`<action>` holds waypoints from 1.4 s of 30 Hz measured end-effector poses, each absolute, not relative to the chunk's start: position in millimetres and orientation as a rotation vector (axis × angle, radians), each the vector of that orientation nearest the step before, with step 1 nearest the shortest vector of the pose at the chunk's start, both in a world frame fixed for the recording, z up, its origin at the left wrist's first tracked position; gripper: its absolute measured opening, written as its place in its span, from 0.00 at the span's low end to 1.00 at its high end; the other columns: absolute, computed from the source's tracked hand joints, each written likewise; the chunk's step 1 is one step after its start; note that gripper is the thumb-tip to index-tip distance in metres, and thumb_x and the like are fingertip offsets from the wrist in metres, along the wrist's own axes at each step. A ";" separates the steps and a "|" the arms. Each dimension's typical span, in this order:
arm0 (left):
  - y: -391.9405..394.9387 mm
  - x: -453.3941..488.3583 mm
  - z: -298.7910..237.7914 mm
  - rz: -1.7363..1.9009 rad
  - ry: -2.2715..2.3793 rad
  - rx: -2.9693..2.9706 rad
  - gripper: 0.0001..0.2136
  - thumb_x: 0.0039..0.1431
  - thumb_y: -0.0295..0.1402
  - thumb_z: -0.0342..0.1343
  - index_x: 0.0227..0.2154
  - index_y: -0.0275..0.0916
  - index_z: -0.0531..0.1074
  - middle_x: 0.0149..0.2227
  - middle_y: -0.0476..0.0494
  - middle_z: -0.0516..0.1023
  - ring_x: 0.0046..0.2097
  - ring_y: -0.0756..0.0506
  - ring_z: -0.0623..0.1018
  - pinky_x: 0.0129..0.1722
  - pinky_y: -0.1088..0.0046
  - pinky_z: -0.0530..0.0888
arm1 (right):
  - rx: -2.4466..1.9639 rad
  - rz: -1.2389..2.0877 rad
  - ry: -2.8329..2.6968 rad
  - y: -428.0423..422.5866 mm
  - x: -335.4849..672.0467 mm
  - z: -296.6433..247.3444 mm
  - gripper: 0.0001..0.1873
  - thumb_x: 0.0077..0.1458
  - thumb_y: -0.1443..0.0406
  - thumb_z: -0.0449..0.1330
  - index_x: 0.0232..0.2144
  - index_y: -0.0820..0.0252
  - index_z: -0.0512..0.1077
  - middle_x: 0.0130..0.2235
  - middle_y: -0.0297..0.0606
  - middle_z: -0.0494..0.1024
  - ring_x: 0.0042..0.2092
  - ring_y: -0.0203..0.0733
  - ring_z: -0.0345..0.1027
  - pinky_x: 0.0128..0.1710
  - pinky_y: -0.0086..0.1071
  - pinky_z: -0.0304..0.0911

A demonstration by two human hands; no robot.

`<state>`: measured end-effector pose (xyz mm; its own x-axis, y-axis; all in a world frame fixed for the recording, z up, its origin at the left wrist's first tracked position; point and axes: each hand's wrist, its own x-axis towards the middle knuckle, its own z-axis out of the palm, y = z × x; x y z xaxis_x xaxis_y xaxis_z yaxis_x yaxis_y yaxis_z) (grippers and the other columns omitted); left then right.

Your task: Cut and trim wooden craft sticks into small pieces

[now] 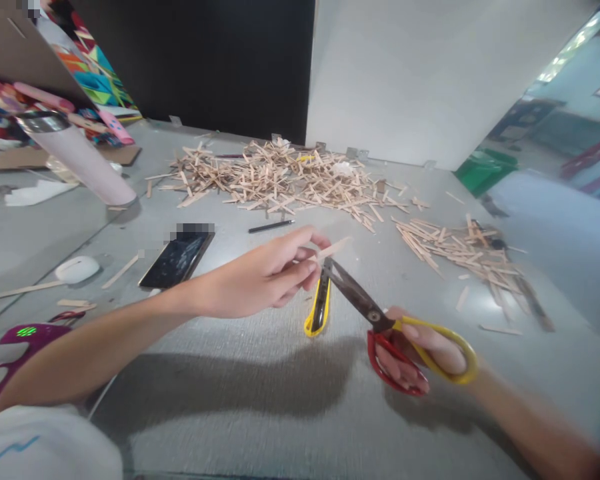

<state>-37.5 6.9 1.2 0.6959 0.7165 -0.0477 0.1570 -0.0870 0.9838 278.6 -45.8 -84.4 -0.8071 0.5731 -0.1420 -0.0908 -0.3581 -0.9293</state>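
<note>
My left hand (pixel 265 273) pinches a thin wooden stick (pixel 334 249) between thumb and fingers, above the grey table (pixel 260 393). My right hand (pixel 420 353) grips scissors (pixel 380 320) with one red and one yellow handle loop; the dark blades point up-left and meet the stick right beside my left fingertips. A yellow utility knife (pixel 319 308) lies on the table just beneath the blades.
A large heap of wooden sticks (pixel 275 177) lies at the back, a smaller pile (pixel 460 250) to the right. A phone (pixel 177 260), a black pen (pixel 271 227), a white mouse-like object (pixel 77 269) and a pale tumbler (pixel 77 157) sit on the left.
</note>
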 end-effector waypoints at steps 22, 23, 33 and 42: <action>4.5 -37.8 -8.2 0.675 0.893 2.041 0.13 0.81 0.33 0.47 0.57 0.39 0.74 0.37 0.47 0.84 0.22 0.55 0.73 0.27 0.79 0.71 | -0.611 2.311 -1.288 -47.7 271.1 -87.7 0.38 0.73 0.41 0.53 0.19 0.59 0.71 0.10 0.29 0.61 0.11 0.33 0.52 0.11 0.26 0.58; 4.2 -37.6 -8.5 0.675 0.895 2.041 0.12 0.81 0.33 0.47 0.57 0.39 0.73 0.38 0.47 0.84 0.22 0.55 0.73 0.27 0.79 0.71 | -0.606 2.318 -1.270 -47.6 271.0 -87.8 0.38 0.73 0.41 0.53 0.18 0.59 0.70 0.10 0.29 0.61 0.10 0.33 0.52 0.11 0.26 0.58; 1.9 -34.3 -8.7 0.682 0.887 2.026 0.12 0.79 0.31 0.47 0.58 0.39 0.71 0.38 0.45 0.84 0.24 0.54 0.73 0.24 0.80 0.69 | -0.677 2.331 -1.211 -48.9 271.6 -85.0 0.39 0.70 0.38 0.57 0.20 0.62 0.74 0.10 0.28 0.60 0.10 0.32 0.49 0.11 0.27 0.57; -0.3 -30.4 -10.2 0.719 0.878 2.127 0.12 0.81 0.31 0.44 0.57 0.38 0.70 0.38 0.47 0.83 0.27 0.53 0.73 0.28 0.79 0.68 | -0.717 2.378 -1.127 -51.4 272.1 -84.9 0.39 0.68 0.38 0.57 0.18 0.61 0.72 0.10 0.27 0.59 0.09 0.31 0.48 0.10 0.26 0.55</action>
